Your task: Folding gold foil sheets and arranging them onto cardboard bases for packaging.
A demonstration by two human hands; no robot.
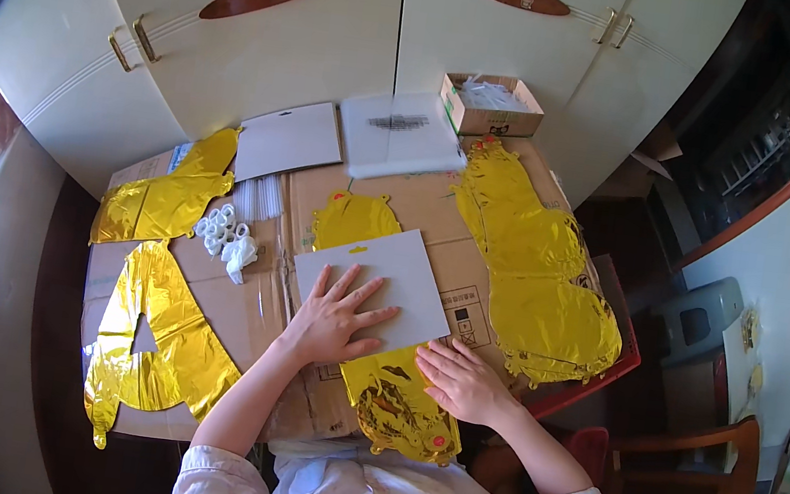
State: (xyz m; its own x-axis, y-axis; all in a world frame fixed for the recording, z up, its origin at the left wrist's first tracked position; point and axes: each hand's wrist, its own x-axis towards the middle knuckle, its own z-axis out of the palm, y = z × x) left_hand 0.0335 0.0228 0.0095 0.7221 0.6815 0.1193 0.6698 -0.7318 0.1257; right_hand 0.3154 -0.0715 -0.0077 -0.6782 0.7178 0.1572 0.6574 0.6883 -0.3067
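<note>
A grey-white card (pixel 413 295) with a hanging slot lies across a flat gold foil balloon (pixel 403 405), whose ends stick out above and below it. My left hand (pixel 341 318) rests flat on the card, fingers spread. Beside the card's lower right corner, my right hand (pixel 465 382) lies on the gold foil with its fingers stretched out. The card hides the balloon's middle part.
More gold foil balloons lie at right (pixel 539 267) and left (pixel 160 335). White rolls (pixel 223 231), clear straws (pixel 258 198), a card stack (pixel 291 141), plastic bags (pixel 400 137) and a small box (pixel 491 117) stand on the cardboard-covered table. A wooden chair (pixel 684 490) is at right.
</note>
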